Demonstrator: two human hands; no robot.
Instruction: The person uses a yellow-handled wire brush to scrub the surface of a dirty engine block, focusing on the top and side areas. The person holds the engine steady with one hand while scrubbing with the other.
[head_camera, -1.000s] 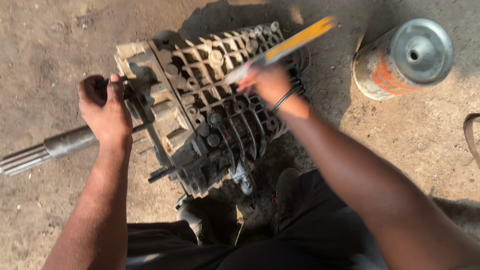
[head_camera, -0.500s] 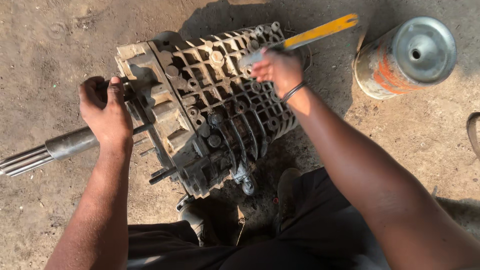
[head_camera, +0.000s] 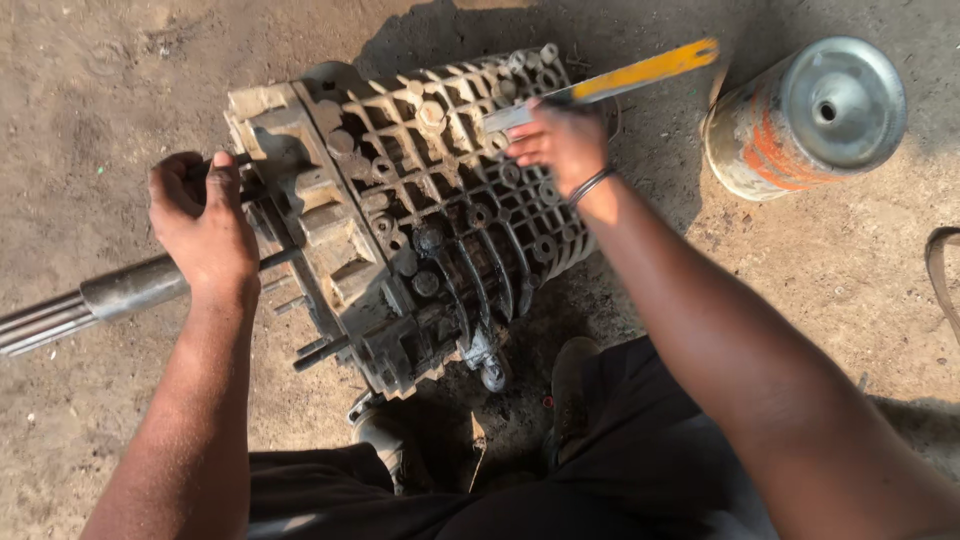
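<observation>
A grimy ribbed metal gearbox casing (head_camera: 420, 230) lies on the dirt ground. A splined steel shaft (head_camera: 90, 305) sticks out of its left end. My left hand (head_camera: 200, 220) grips a dark rod-like part at the casing's left edge, above the shaft. My right hand (head_camera: 562, 142) rests over the casing's upper right ribs and holds a long flat tool with a yellow handle (head_camera: 625, 78), which points up and to the right.
A rusty orange-and-white cylindrical metal can with a silver domed end (head_camera: 805, 115) lies on its side at the upper right. A strap (head_camera: 940, 270) shows at the right edge. My dark trousers and shoes (head_camera: 570, 375) are just below the casing.
My right hand has shifted with the yellow-handled tool, its handle tilting flatter and further right. My left hand stays clamped at the casing's left end.
</observation>
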